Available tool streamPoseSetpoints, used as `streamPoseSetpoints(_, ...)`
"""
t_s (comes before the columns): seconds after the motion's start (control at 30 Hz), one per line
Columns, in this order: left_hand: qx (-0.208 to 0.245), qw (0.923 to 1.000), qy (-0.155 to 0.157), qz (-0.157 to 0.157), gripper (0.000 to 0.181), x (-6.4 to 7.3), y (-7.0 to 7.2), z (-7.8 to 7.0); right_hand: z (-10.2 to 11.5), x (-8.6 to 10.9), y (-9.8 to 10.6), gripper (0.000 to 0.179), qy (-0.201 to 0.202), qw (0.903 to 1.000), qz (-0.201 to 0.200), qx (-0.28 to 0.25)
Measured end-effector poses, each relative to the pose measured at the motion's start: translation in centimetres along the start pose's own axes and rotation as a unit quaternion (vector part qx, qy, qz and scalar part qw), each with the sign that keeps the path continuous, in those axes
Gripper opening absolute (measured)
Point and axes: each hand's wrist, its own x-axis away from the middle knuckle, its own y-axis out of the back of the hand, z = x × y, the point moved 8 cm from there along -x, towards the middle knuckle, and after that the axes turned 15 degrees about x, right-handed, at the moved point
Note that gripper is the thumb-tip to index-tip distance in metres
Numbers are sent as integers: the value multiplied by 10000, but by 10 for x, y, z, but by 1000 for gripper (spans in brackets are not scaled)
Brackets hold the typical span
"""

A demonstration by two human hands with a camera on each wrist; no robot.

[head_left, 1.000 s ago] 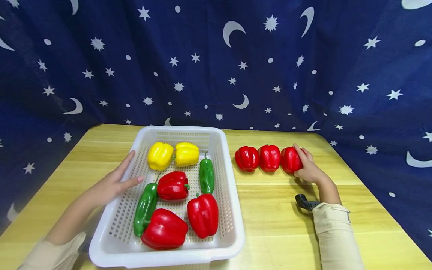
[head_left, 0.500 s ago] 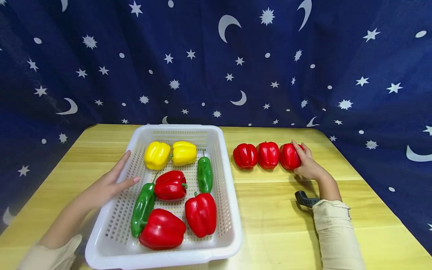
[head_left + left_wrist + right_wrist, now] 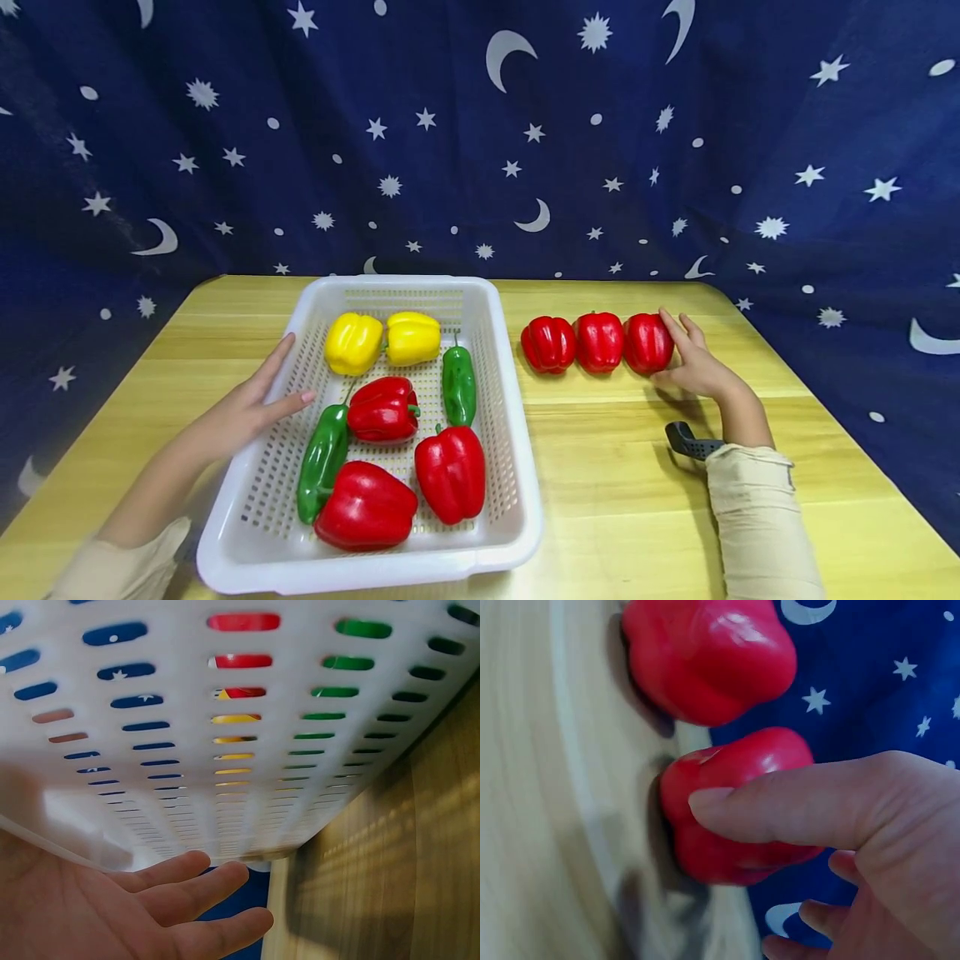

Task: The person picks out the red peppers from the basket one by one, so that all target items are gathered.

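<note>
My left hand (image 3: 238, 414) rests at the left rim of a white perforated plastic basket (image 3: 517, 467). Its thumb reaches over the rim, and in the left wrist view the relaxed fingers (image 3: 202, 900) extend outside the wall. Inside the basket lie two yellow bell peppers (image 3: 354, 343), two long green peppers (image 3: 324, 462) and three red bell peppers (image 3: 450, 475). Right of it, three more red bell peppers (image 3: 598, 342) stand in a row. My right hand (image 3: 701, 367) is at the rightmost red bell pepper (image 3: 648, 343), fingers loosely spread beside it. The right wrist view has the thumb (image 3: 780, 806) in front of that pepper.
All of this stands on a light wooden table (image 3: 615, 492). A dark blue cloth (image 3: 450, 167) with white moons and stars hangs behind its far edge. A black strap-like piece (image 3: 693, 442) sticks out at the right wrist.
My right hand has shifted slightly right, and its fingers have come off the top of the rightmost red bell pepper. The left hand and basket stay together; the head view shifts a little.
</note>
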Motion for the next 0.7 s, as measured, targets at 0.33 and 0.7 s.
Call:
streamPoseSetpoints(0.33,8,10000,-15,-19,87,1,1,2,27,4,16,103,5,9991,-259,333)
streamPoseSetpoints(0.7,55,10000,-23,18,87,0,0,0,89,8,17,99,712,9958,-410,409)
